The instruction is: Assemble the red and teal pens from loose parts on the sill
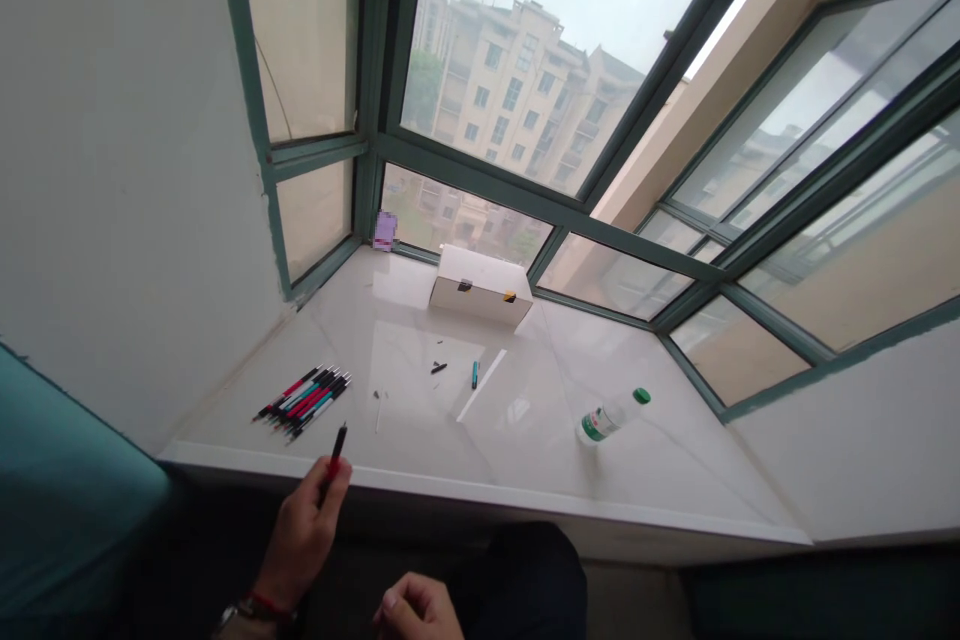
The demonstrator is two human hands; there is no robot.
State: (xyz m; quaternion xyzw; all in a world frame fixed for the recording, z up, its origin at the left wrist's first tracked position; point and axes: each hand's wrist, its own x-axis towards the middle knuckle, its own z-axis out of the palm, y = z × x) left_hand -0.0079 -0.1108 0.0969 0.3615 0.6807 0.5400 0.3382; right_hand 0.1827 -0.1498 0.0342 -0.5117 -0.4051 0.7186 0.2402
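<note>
My left hand [306, 525] is closed around a red and black pen [340, 448], its tip pointing up and away, just over the front edge of the white sill [480, 472]. Beyond that hand lies a bundle of pens [306, 402] in red, black, white and teal, side by side on the sill. Low in the view, in front of my knee, my right hand [420, 608] has its fingers curled in; whether anything is inside cannot be seen. Small pen parts lie mid-sill: a teal piece [475, 375], a black piece [439, 369] and a thin white refill-like stick [378, 414].
A white box [480, 288] with two tape tabs stands by the window at the back. To the right is a clear bottle [604, 419] with a green cap. A purple object [385, 231] sits in the far left corner. Walls flank the sill.
</note>
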